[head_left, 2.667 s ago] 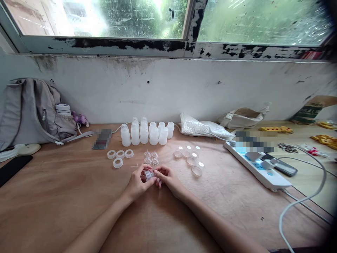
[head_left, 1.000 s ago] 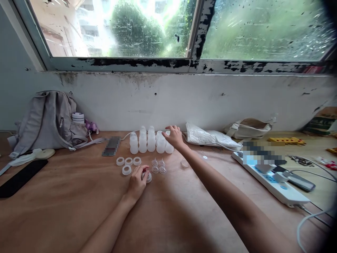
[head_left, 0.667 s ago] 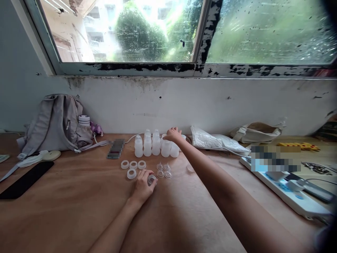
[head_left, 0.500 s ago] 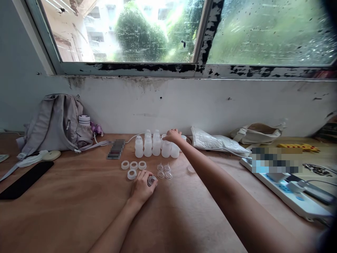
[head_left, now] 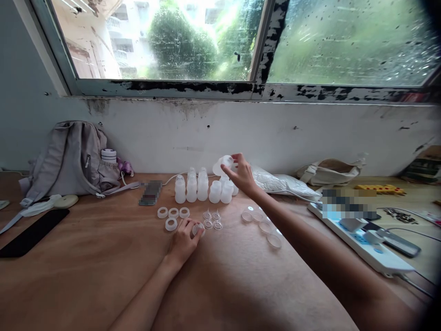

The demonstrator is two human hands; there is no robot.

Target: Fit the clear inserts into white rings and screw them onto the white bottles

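My right hand [head_left: 243, 175] is raised above the back of the wooden table [head_left: 86, 271], holding a small white plastic bottle [head_left: 222, 164] tilted in the air. Under it stands a cluster of several similar white bottles [head_left: 203, 188]. My left hand [head_left: 182, 241] rests on the table, fingers closed on a small clear cap piece [head_left: 198, 229]. Left of that hand lie white rings [head_left: 171, 217]; just beyond it sit small clear nipple-like parts [head_left: 212, 219]. Clear round lids [head_left: 262, 224] lie beside my right forearm.
A grey backpack [head_left: 67, 158] leans on the wall at the left, with a black phone-like slab [head_left: 32, 232] in front. A white plastic bag [head_left: 282, 181], a cloth pouch [head_left: 327, 171] and a white power strip [head_left: 365, 239] with cables occupy the right.
My right hand reached from the cap piece to the bottle cluster, gripped one bottle and lifted it clear. My left hand stayed down on the cap piece.
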